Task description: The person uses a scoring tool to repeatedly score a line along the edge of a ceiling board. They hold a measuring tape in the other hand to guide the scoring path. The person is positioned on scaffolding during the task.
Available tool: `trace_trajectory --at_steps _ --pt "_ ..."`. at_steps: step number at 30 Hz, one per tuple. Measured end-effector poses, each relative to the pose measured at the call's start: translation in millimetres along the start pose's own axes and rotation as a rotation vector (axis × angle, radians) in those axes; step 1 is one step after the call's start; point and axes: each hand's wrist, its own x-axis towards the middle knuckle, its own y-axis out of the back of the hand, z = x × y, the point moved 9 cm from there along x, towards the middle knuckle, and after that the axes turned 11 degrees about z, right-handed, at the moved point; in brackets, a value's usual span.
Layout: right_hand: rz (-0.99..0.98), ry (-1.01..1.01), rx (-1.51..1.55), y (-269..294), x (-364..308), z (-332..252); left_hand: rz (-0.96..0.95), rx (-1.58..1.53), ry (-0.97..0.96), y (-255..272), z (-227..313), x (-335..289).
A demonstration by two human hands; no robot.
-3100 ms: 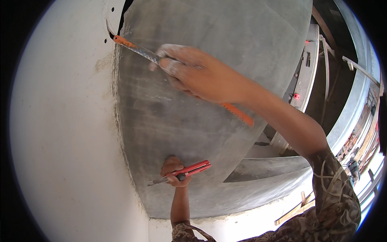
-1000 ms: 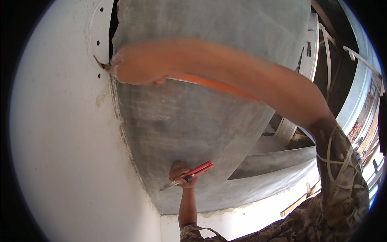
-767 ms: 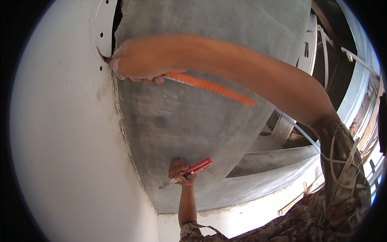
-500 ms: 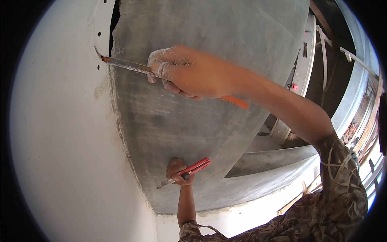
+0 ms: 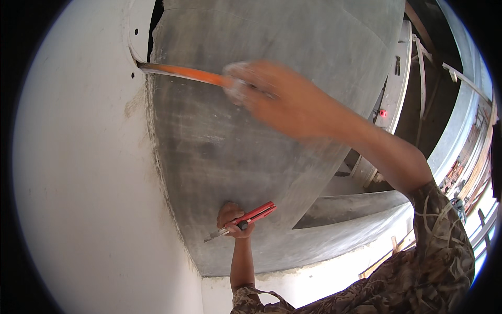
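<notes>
My right hand [image 5: 277, 97], dusted white and blurred by motion, pinches a thin hacksaw blade [image 5: 183, 72] with orange on its side. The far end of the blade sits in a slit at the edge of the white panel [image 5: 78, 157] on the left. Lower down, my left hand [image 5: 229, 214] grips a red utility knife [image 5: 257, 212] with its metal blade out, pointing down and left. That hand rests at the grey, smooth surface [image 5: 204, 167], which meets the white panel along a rough seam.
A dark gap [image 5: 155, 23] separates panel and grey surface at the top, with small dark holes in the panel beside it. On the right, a pale board [image 5: 400, 78] carries a small dark tool [image 5: 398, 65] and a lit red object [image 5: 383, 113]. Long strips [image 5: 478, 157] lie at the far right.
My right hand has drawn back to the right, and more orange of the blade shows between it and the panel. My left hand keeps its place with the knife.
</notes>
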Motion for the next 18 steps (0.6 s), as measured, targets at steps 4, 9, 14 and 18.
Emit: trace_trajectory --at_steps 4,9,14,18 --pt "-0.085 0.05 -0.092 -30.1 40.9 -6.2 -0.012 -0.08 0.029 -1.2 -1.7 0.9" --pt "-0.077 0.074 -0.007 -22.3 8.9 6.6 -0.035 -0.028 0.049 -2.6 -3.8 -0.5" --pt "-0.125 -0.213 0.147 -11.2 -26.1 17.0 0.051 -0.012 0.046 11.7 -4.0 0.6" --pt "-0.053 -0.057 -0.005 -29.7 17.5 8.3 0.01 -0.086 0.138 -2.2 -12.0 0.1"
